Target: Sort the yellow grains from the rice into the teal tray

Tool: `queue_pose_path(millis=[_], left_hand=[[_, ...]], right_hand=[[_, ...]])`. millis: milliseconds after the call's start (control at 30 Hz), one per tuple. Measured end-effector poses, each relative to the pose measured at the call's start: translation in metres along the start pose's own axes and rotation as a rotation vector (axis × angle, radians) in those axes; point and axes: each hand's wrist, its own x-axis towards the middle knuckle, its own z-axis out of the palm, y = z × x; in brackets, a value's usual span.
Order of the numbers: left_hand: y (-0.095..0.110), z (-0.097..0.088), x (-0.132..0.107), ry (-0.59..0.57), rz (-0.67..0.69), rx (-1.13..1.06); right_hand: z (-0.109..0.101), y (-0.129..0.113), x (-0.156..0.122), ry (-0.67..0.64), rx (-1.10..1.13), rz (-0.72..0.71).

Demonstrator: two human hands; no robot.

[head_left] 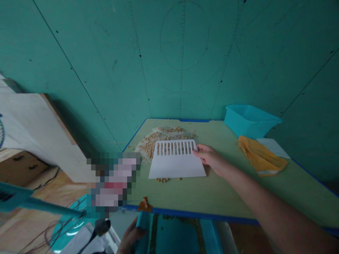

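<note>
Slotted scraper, perhaps on tabletop, well inside blue front edge.

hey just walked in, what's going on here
A person's right hand holds a white slotted scraper by its right edge above the table. A spread of yellow kernels and pale grains lies behind it, some showing through the slots; a few loose kernels lie by its near edge. The left hand grips the left side of a blue container below the table's near edge, with some grains inside.
</note>
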Motion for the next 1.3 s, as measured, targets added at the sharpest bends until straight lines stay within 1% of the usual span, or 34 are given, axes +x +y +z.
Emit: queue_pose_path(millis=[167,367,533,600,700,800,867,1033,1200,1300], left_hand=[[-0.001,-0.003,0.004,0.008,-0.005,0.03],[-0.003,-0.005,0.007,-0.034,-0.011,0.048],[0.004,-0.01,0.014,-0.121,-0.136,0.122],[0.007,-0.01,0.016,-0.131,-0.154,0.149],[0.011,-0.008,0.013,-0.126,-0.14,0.121],[0.016,-0.004,0.008,-0.178,-0.178,0.085],[0.019,-0.003,0.007,-0.21,-0.212,0.11],[0.015,-0.007,0.01,-0.21,-0.192,0.187],[0.006,-0.006,0.003,-0.123,-0.047,0.12],[0.005,-0.003,-0.003,-0.123,-0.02,0.102]], right_hand=[[0.001,-0.003,-0.003,-0.008,-0.012,0.022],[0.0,-0.006,-0.004,-0.054,-0.075,0.024],[-0.006,-0.002,-0.002,-0.141,-0.213,-0.008],[-0.009,0.0,-0.002,-0.171,-0.27,-0.008],[-0.014,0.001,-0.003,-0.206,-0.329,-0.002],[-0.017,-0.001,-0.005,-0.248,-0.364,-0.004],[-0.018,-0.002,-0.006,-0.273,-0.376,0.002],[-0.02,-0.004,-0.006,-0.303,-0.378,0.016],[-0.021,-0.003,-0.007,-0.317,-0.331,-0.013],[-0.022,-0.004,-0.007,-0.329,-0.312,-0.031]])
